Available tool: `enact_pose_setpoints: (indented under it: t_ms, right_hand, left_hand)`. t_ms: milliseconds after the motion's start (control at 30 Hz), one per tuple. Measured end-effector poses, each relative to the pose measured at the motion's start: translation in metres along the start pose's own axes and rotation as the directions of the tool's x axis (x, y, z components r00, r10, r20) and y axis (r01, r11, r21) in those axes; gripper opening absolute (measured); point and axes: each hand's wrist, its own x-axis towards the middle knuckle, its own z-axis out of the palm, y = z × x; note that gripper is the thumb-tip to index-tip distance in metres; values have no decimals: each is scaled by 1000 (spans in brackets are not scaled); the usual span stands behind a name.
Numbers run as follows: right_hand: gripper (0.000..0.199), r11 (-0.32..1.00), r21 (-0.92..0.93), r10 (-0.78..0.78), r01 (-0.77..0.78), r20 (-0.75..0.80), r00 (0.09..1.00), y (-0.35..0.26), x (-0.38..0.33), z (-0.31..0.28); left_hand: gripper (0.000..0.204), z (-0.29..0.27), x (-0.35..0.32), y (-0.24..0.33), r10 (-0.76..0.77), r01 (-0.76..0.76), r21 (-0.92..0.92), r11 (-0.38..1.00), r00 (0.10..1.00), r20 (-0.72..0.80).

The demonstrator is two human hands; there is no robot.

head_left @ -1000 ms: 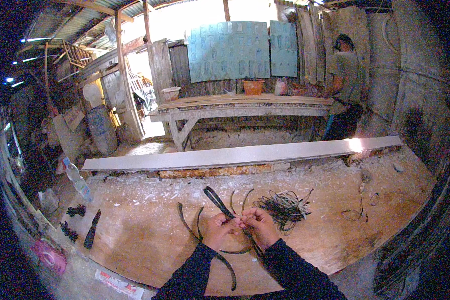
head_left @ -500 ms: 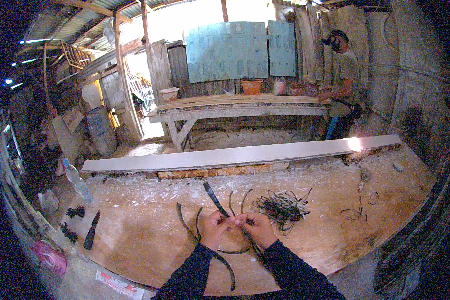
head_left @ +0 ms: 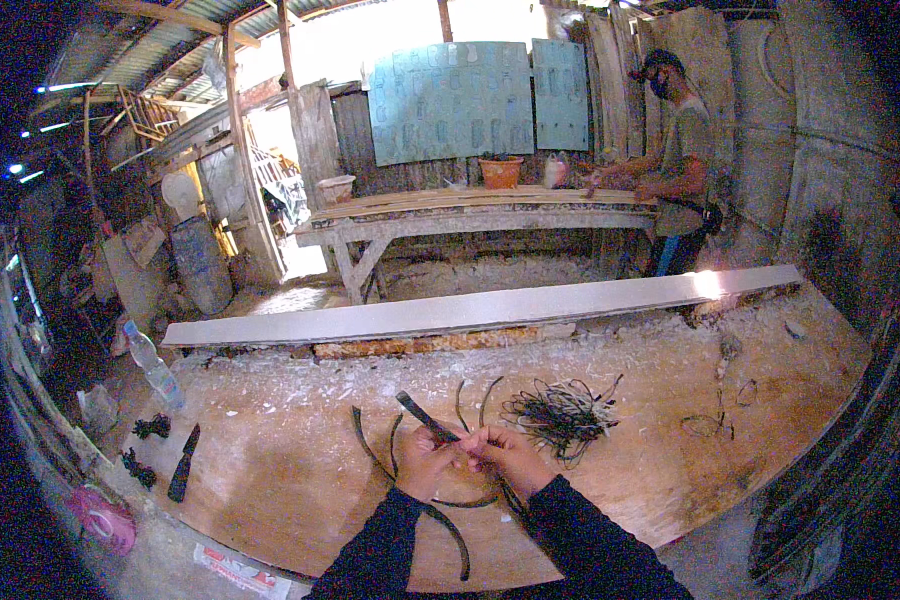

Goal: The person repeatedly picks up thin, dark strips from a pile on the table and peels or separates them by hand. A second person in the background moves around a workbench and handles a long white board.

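Observation:
Over the middle of the wooden table my left hand (head_left: 426,466) and my right hand (head_left: 508,456) meet, fingers pinched close together. Between them is a flat black strip (head_left: 422,411), whose blunt end sticks out up and to the left past my left fingers. My fingers hide the spot where the hands meet. Curved black strips lie around and under my wrists; one black strip (head_left: 450,540) bends toward the near edge, and another black strip (head_left: 367,440) is left of my left hand. Right of my right hand sits a tangled heap of dark cords (head_left: 562,412).
A dark knife (head_left: 183,463) lies at left beside small black bunches (head_left: 138,467); a plastic bottle (head_left: 152,362) stands behind. A long pale board (head_left: 470,308) runs along the table's far side. Beyond, a person (head_left: 678,160) works at a bench (head_left: 490,215) bearing an orange pot (head_left: 501,172).
The strip's free end has tipped lower and to the left, and my hands have turned slightly with it. At the far bench the person's hands have moved left.

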Motion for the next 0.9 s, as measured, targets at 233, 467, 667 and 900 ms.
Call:
enact_pose_setpoints:
  t_ms: [233, 467, 667, 900]
  right_hand:
    - [9, 928, 320, 153, -192, 142, 978, -2, -1, -4]
    - [7, 894, 424, 86, -145, 157, 984, 13, 7, -12]
    - [7, 968, 240, -79, 79, -8, 997, 18, 9, -8]
    - [10, 901, -265, -385, 343, -127, 914, 8, -1, 4]
  left_hand:
    - [12, -3, -2, 0, -27, 28, -43, 999, 999, 34]
    - [15, 0, 3, -8, 24, -24, -6, 1000, 999, 39]
    - [21, -1, 3, 4, -86, 81, 299, 951, 996, 4]
    - [18, -2, 3, -10, -51, 51, -90, 995, 999, 7]
